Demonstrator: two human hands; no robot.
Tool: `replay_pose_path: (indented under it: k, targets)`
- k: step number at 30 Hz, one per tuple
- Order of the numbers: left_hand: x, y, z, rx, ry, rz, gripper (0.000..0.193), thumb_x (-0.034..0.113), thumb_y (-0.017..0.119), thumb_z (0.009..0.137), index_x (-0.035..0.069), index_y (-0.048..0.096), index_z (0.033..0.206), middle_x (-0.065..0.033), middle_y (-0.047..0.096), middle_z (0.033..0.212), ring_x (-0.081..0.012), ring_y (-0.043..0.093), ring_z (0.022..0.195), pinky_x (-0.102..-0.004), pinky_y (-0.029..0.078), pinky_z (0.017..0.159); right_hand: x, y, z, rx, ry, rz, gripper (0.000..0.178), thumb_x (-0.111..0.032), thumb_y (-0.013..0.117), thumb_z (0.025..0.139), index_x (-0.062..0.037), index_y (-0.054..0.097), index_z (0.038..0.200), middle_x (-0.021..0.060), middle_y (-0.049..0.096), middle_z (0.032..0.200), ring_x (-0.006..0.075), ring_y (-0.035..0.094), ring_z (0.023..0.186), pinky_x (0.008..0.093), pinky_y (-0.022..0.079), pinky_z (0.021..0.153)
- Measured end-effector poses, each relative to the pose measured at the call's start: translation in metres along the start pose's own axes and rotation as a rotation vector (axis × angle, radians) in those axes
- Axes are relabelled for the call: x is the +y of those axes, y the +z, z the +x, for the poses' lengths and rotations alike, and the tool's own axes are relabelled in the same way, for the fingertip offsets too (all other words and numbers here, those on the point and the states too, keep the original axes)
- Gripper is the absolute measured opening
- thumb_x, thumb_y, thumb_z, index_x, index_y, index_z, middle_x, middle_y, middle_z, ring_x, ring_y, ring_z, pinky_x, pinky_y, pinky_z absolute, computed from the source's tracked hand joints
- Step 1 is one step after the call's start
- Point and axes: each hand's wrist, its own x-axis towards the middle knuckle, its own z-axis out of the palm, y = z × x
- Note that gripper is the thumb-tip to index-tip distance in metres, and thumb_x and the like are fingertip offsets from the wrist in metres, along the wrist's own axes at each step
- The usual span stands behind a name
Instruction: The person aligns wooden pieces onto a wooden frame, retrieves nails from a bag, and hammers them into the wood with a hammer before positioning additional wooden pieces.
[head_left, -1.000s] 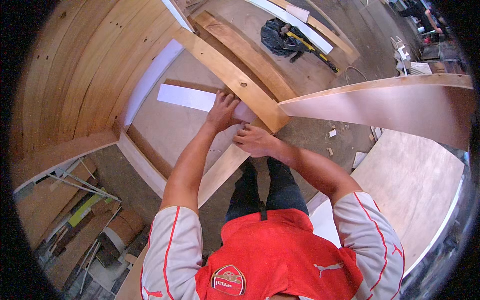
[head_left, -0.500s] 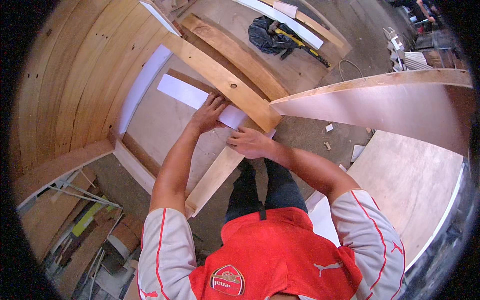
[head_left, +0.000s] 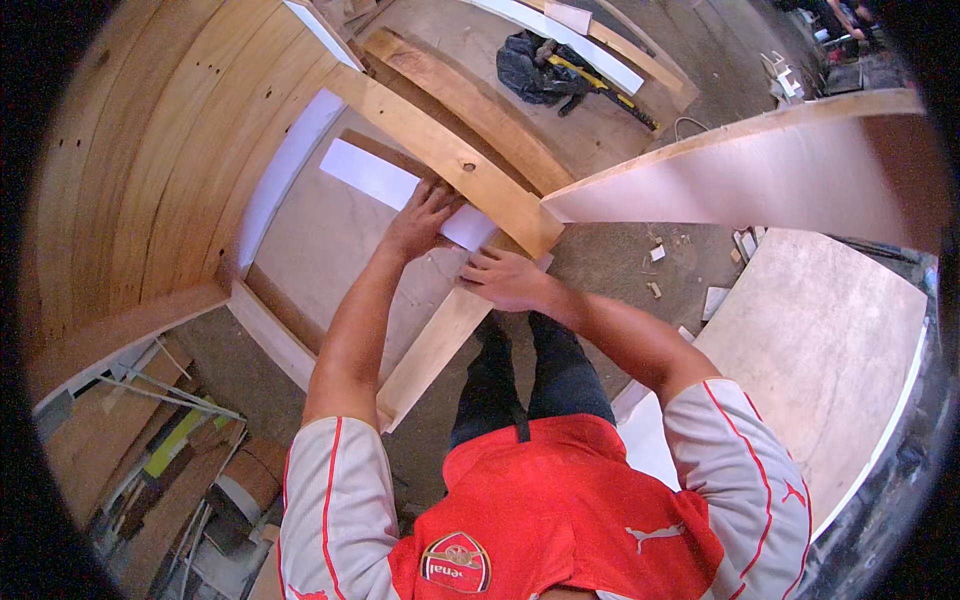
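A white strip of board (head_left: 368, 177) lies inside an open wooden frame, beside its far knotted plank (head_left: 440, 148). My left hand (head_left: 424, 218) is closed over the strip, fingers over its far edge and thumb on the near side. By the strip's right end, my right hand (head_left: 505, 278) rests at the frame's corner with its fingers bent together. Its fingertips meet the strip's end and the near frame board (head_left: 435, 345); whether they pinch anything is hidden.
Tall plank panelling (head_left: 170, 150) rises at the left. A white-faced board (head_left: 740, 175) stands on edge at the right, above a pale flat panel (head_left: 810, 340). Beyond the frame lie a loose plank (head_left: 480, 110), a black plastic bag (head_left: 530, 75) and a yellow-and-black tool (head_left: 590, 82). Offcuts litter the lower left.
The standing white-faced board at the right has swung farther away, showing more of the flat panel. My right hand has shifted slightly at the corner. My left hand stays on the strip.
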Motion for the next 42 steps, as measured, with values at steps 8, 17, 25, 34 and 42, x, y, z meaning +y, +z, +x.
replay_pose_path:
  k: [8,17,25,34,42]
  targets:
    - [0.066,-0.021,-0.040,0.158,-0.506,0.090,0.090,0.053,0.084,0.076,0.015,0.051,0.150,-0.0214,0.033,0.163,-0.0443,0.028,0.151,-0.0559,0.029,0.122,-0.005,-0.029,-0.026,-0.007,0.252,0.053,0.090,-0.048,0.085,0.063,-0.0140,0.057,0.141,0.0058,0.056,0.145,0.0283,0.052,0.135,0.0457,0.041,0.113]
    - [0.283,0.043,-0.208,0.808,-1.142,0.072,0.061,0.033,0.085,0.082,0.005,0.061,0.130,-0.0212,0.055,0.136,-0.0426,0.048,0.130,-0.0534,0.037,0.113,-0.024,-0.022,-0.021,-0.133,0.309,0.144,0.096,-0.050,0.087,0.067,-0.0115,0.052,0.147,0.0108,0.052,0.149,0.0307,0.044,0.143,0.0500,0.037,0.118]
    - [0.366,0.104,-0.303,1.575,-1.873,-0.627,0.058,0.035,0.073,0.097,-0.002,0.051,0.136,-0.0167,0.059,0.124,-0.0275,0.056,0.116,-0.0403,0.043,0.103,-0.065,-0.056,-0.015,-0.310,0.392,0.038,0.090,-0.055,0.072,0.088,-0.0114,0.037,0.158,0.0195,0.038,0.160,0.0357,0.031,0.152,0.0532,0.025,0.124]
    - [0.326,0.060,-0.116,1.220,-1.322,-0.967,0.047,0.032,0.059,0.105,-0.004,0.060,0.136,-0.0126,0.072,0.114,-0.0196,0.069,0.098,-0.0294,0.052,0.089,-0.093,-0.047,-0.045,0.035,0.411,0.204,0.074,-0.035,0.074,0.088,-0.0070,0.046,0.150,0.0241,0.045,0.152,0.0410,0.043,0.142,0.0507,0.036,0.118]
    - [0.322,0.021,0.031,0.833,-1.132,-1.183,0.038,0.028,0.052,0.109,-0.004,0.066,0.126,-0.0063,0.069,0.103,-0.0127,0.062,0.094,-0.0285,0.049,0.090,-0.009,-0.086,-0.121,0.499,0.418,0.248,0.023,-0.019,0.073,0.086,-0.0062,0.067,0.105,0.0151,0.067,0.097,0.0384,0.064,0.094,0.0495,0.053,0.082]
